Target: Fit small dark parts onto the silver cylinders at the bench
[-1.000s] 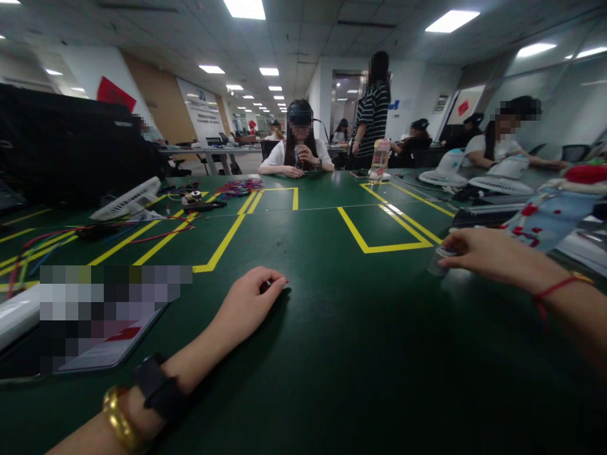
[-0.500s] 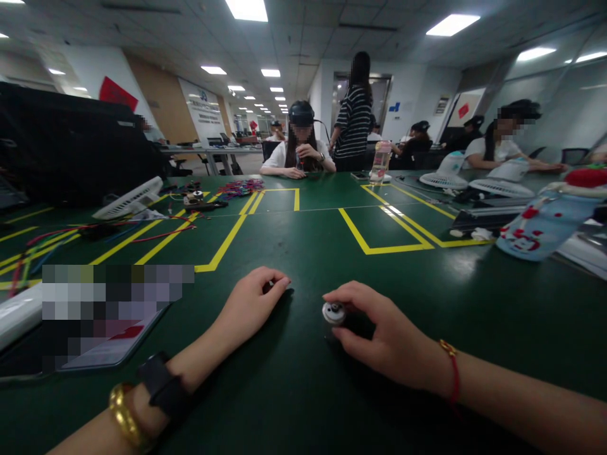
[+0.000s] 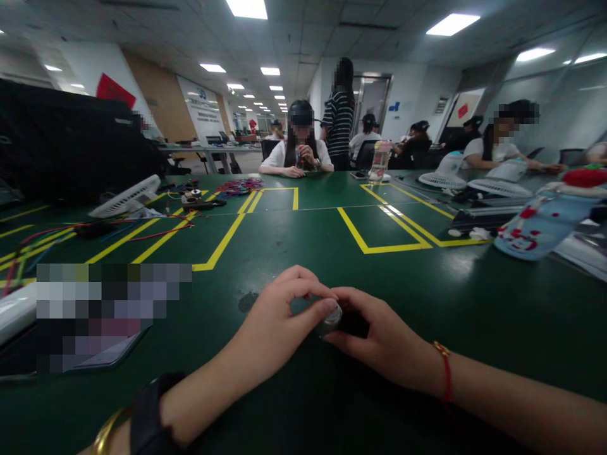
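- An open office is lit by rectangular ceiling panels (image 3: 246, 7), and a red paper decoration (image 3: 116, 91) is seen at the left.
- The foreground is filled by a green bench (image 3: 294, 240), on which outlines are marked in yellow tape (image 3: 398, 248).
- A small metal-topped cylinder (image 3: 332, 317) is placed within the near half of the bench, roughly midway between its left and right edges; whether its base is rested on the surface cannot be told.
- The cylinder is grasped at its side by the right hand (image 3: 374, 322), between thumb and forefinger; a red cord bracelet (image 3: 446, 373) is worn on that wrist.
- The cylinder's top is touched by the left hand (image 3: 279, 309), whose thumb and forefinger are bent toward each other there; whether anything is pinched between them cannot be told. A black watch (image 3: 152, 414) and a gold bangle (image 3: 109, 436) are worn on that arm.
- Near the right edge, a light-blue printed bottle (image 3: 531, 230) is seen.
- At the far edge, a clear bottle (image 3: 379, 165) is stood upright, just beside a phone (image 3: 358, 175).
- Toward the left edge, a white fan (image 3: 124, 199) is tilted, and a heap of coloured cables (image 3: 239, 186) is spread farther back.
- A seat at the far edge is taken by a co-worker (image 3: 279, 155), behind whom a person in a striped shirt (image 3: 337, 123) is seen standing.
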`<state>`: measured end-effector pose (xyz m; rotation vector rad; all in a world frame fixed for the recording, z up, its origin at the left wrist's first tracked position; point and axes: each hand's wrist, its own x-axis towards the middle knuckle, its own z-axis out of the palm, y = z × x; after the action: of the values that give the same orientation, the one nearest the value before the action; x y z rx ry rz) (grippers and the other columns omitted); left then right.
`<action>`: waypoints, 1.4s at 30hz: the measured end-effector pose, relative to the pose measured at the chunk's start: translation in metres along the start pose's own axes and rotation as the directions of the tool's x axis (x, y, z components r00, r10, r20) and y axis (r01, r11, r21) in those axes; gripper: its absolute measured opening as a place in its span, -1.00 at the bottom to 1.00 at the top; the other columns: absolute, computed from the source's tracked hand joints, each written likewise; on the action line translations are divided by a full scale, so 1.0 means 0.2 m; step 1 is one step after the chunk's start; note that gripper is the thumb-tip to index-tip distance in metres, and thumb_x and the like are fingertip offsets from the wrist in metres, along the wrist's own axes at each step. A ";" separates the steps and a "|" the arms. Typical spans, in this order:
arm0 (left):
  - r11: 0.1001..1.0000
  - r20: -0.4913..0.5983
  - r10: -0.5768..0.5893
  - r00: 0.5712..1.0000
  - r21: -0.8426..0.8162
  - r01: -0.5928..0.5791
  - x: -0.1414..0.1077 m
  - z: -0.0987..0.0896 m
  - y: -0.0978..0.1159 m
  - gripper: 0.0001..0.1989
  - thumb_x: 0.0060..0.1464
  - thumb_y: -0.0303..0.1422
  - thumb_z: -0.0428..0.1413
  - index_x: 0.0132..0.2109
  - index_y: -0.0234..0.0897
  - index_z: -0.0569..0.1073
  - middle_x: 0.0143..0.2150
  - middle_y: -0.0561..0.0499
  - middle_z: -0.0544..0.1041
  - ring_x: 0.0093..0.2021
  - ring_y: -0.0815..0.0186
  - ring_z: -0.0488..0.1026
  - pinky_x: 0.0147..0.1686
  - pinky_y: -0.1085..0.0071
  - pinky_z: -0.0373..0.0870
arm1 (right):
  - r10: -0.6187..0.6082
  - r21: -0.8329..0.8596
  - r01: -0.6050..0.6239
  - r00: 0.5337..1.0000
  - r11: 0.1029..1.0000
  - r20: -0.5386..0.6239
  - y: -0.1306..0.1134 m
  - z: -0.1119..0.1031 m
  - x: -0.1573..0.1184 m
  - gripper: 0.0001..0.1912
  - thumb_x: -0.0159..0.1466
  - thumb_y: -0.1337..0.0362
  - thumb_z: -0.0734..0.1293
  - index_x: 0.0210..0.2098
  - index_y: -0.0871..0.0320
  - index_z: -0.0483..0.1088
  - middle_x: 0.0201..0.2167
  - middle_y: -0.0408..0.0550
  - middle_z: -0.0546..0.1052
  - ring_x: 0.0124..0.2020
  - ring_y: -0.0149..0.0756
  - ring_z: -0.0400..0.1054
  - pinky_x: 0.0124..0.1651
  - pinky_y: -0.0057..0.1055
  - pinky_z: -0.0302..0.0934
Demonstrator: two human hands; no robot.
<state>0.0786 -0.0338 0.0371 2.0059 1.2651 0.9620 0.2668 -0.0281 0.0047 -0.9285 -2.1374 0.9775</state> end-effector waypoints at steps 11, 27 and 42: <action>0.981 0.098 -0.039 0.994 0.194 0.019 -0.02 0.08 -0.18 -0.88 -0.10 -0.18 0.22 -0.35 -0.05 0.57 -0.32 0.04 0.46 -0.22 0.20 0.38 -0.21 0.26 0.29 | 0.053 -0.126 -0.068 0.992 0.990 -0.118 -0.01 -0.01 -0.02 -0.72 0.05 0.34 0.31 -0.22 0.13 0.24 -0.32 -0.12 0.41 -0.35 -0.42 0.27 -0.33 -0.46 0.17; 0.942 -0.175 -0.290 0.941 0.124 0.313 0.04 -0.14 -0.34 -0.59 0.09 -0.04 -0.06 -0.18 -0.22 0.51 -0.31 0.01 0.54 -0.29 0.21 0.44 -0.32 0.34 0.28 | 0.424 -0.642 -0.635 0.770 0.430 -0.478 0.29 -0.88 0.00 -0.63 -0.03 0.11 0.34 -0.30 0.23 0.38 -0.35 0.05 0.48 -0.40 -0.23 0.37 -0.35 -0.32 0.23; 0.948 -0.163 -0.243 0.956 0.168 0.270 0.04 -0.11 -0.34 -0.63 0.11 -0.08 -0.06 -0.22 -0.21 0.52 -0.26 0.00 0.53 -0.23 0.20 0.42 -0.24 0.32 0.25 | -0.136 -0.593 0.183 0.983 0.784 0.123 -0.01 0.01 0.03 -0.75 0.26 0.30 0.20 -0.13 0.08 0.43 -0.18 -0.03 0.42 -0.16 -0.34 0.27 -0.14 -0.37 0.22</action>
<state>0.0288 0.0014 -0.0010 1.8732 1.7050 0.8969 0.2617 -0.0258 0.0064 -0.9762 -2.6019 0.2255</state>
